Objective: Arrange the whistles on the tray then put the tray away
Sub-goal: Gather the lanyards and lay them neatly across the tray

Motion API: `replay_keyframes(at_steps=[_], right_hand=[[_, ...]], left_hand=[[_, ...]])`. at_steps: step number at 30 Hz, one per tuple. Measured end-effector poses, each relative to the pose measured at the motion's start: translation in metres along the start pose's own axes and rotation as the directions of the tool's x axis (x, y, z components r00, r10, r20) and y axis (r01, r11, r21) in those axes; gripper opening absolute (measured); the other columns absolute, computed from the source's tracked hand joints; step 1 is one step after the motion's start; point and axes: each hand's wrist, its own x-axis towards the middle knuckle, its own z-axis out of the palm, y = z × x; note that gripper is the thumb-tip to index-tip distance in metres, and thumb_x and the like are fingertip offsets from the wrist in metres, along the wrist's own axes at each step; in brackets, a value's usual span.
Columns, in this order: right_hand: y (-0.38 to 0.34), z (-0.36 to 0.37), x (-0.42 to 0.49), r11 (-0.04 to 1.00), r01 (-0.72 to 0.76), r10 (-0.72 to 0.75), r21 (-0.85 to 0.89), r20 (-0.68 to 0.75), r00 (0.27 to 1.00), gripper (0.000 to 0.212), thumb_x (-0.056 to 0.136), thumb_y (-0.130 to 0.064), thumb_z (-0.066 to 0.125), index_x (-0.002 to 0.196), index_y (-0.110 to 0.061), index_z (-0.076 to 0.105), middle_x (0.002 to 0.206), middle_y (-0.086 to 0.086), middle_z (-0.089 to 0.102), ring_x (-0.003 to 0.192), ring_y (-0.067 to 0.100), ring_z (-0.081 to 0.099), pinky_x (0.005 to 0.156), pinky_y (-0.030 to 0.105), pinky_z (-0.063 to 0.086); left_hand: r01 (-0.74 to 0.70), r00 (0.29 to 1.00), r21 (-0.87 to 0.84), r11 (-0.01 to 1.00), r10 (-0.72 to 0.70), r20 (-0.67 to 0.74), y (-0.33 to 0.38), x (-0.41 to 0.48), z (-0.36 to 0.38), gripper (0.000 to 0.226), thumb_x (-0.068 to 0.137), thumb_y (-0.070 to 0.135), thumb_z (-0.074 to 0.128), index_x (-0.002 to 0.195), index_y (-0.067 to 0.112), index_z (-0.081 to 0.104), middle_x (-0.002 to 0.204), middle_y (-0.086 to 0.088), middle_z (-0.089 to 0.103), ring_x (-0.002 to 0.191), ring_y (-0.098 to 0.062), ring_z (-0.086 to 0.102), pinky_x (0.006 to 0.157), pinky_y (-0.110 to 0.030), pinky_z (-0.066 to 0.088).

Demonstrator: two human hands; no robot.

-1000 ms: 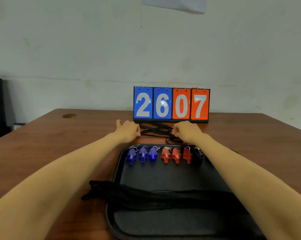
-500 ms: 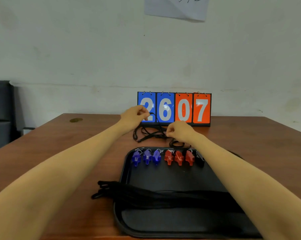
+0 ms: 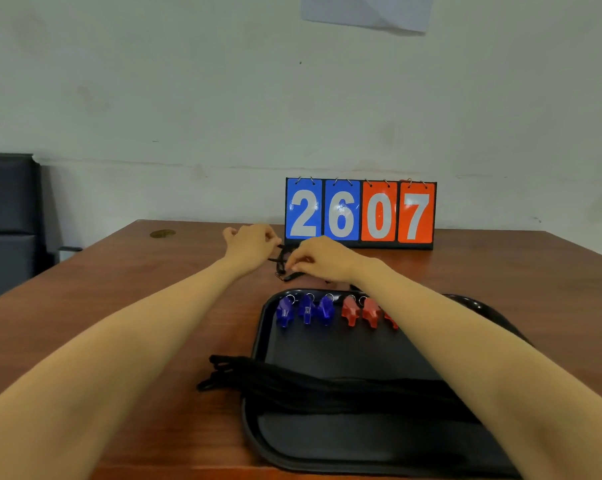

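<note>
Tray point(image 3: 327, 448), black and shallow, lies on a brown wooden table point(image 3: 119, 323) just in front of the person. Along its far edge sits a row of whistles, each with a small metal ring. Three blue whistles point(image 3: 307, 310) are on the left and red whistles point(image 3: 349, 310) on the right, two in plain sight and a third mostly hidden behind the right forearm point(image 3: 448, 341). A thick bundle of black cords point(image 3: 327, 382) lies across the middle of the tray, its looped ends spilling over the left rim onto the table. Beyond the tray, the left hand point(image 3: 249, 245) and the right hand point(image 3: 318, 256) sit close together, fingers curled and pinching a tangled black cord point(image 3: 283, 268) that rests on the table between them. Just behind the hands stands a flip scoreboard point(image 3: 360, 213) reading 26 on blue cards and 07 on orange cards. A small brass-coloured disc point(image 3: 162, 233) lies near the table's far left corner. A dark chair point(image 3: 5, 220) stands at the left against the pale wall point(image 3: 154, 81), and a sheet of paper point(image 3: 365, 12) hangs higher up, its writing unreadable.
</note>
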Motion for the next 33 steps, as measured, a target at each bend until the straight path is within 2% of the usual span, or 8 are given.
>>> replay_keyframes(at_steps=[10,14,18,20,22,25,30,33], right_hand=[[-0.015,0.016,0.031,0.893,0.107,-0.046,-0.437,0.148,0.988,0.020,0.090,-0.026,0.055,0.104,-0.017,0.067,0.104,0.000,0.062,0.091,0.014,0.044,0.082,0.030,0.036],[-0.013,-0.007,0.017,0.985,-0.139,0.156,0.101,-0.175,0.972,0.016,0.093,-0.022,0.052,0.101,-0.013,0.062,0.095,0.001,0.063,0.087,0.014,0.055,0.082,0.028,0.049],[-0.007,-0.056,0.002,0.743,-0.184,0.427,0.643,-0.244,0.871,0.011,0.094,-0.018,0.054,0.100,-0.011,0.059,0.083,-0.003,0.066,0.080,0.013,0.054,0.059,0.015,0.040],[-0.006,-0.072,-0.008,0.696,-0.150,0.437,0.702,-0.248,0.865,0.004,0.093,-0.018,0.055,0.090,-0.016,0.058,0.078,-0.006,0.065,0.073,0.011,0.051,0.061,0.022,0.038],[-0.005,-0.081,-0.015,0.675,-0.118,0.450,0.729,-0.279,0.848,0.009,0.092,-0.019,0.056,0.084,-0.021,0.057,0.078,-0.006,0.066,0.069,0.009,0.051,0.062,0.025,0.038],[-0.006,-0.094,-0.030,0.665,-0.092,0.458,0.741,-0.308,0.834,0.010,0.093,-0.019,0.056,0.083,-0.023,0.057,0.079,-0.005,0.067,0.070,0.009,0.051,0.062,0.023,0.038],[0.000,-0.114,-0.053,0.577,-0.036,0.528,0.816,-0.339,0.779,0.006,0.093,-0.020,0.056,0.087,-0.021,0.057,0.081,-0.006,0.067,0.073,0.009,0.051,0.067,0.026,0.037],[0.013,-0.126,-0.074,0.469,0.027,0.634,0.883,-0.358,0.686,0.004,0.094,-0.017,0.053,0.093,-0.017,0.057,0.082,-0.006,0.066,0.067,0.007,0.050,0.064,0.023,0.038]], left_hand=[[0.050,0.999,0.027,0.998,-0.050,0.014,-0.020,0.000,0.006,0.025,0.095,0.033,0.045,0.099,0.018,0.065,0.098,-0.002,0.068,0.100,-0.024,0.056,0.097,-0.040,0.026],[0.041,0.997,0.217,0.975,-0.055,0.056,-0.024,-0.002,-0.001,0.018,0.093,0.024,0.047,0.091,0.015,0.062,0.090,-0.004,0.066,0.098,-0.027,0.059,0.102,-0.046,0.024],[-0.048,0.984,0.563,0.825,-0.059,0.169,-0.009,-0.009,-0.014,0.027,0.088,0.007,0.047,0.112,0.008,0.059,0.134,-0.017,0.045,0.132,-0.035,0.032,0.111,-0.059,0.011],[-0.063,0.981,0.408,0.911,-0.018,0.192,0.010,-0.007,-0.017,0.038,0.089,0.009,0.047,0.127,0.010,0.053,0.146,-0.016,0.033,0.139,-0.032,0.023,0.113,-0.059,0.007],[-0.035,0.993,-0.028,0.999,0.038,0.115,0.033,-0.003,-0.020,0.042,0.093,0.011,0.043,0.134,0.016,0.048,0.146,-0.008,0.040,0.136,-0.027,0.034,0.116,-0.051,0.014],[-0.041,0.993,-0.602,0.798,0.099,0.064,0.067,-0.005,-0.029,0.039,0.099,0.023,0.040,0.136,0.014,0.046,0.139,-0.004,0.051,0.128,-0.021,0.047,0.108,-0.034,0.034],[-0.162,0.978,-0.486,0.859,0.207,0.040,0.085,-0.005,-0.032,0.027,0.096,0.028,0.047,0.101,0.009,0.066,0.095,-0.005,0.068,0.078,-0.015,0.057,0.080,-0.032,0.044],[-0.188,0.981,-0.164,0.968,0.194,0.026,0.071,0.002,-0.027,0.027,0.098,0.020,0.042,0.099,0.012,0.068,0.101,-0.002,0.070,0.087,-0.020,0.061,0.082,-0.033,0.039]])
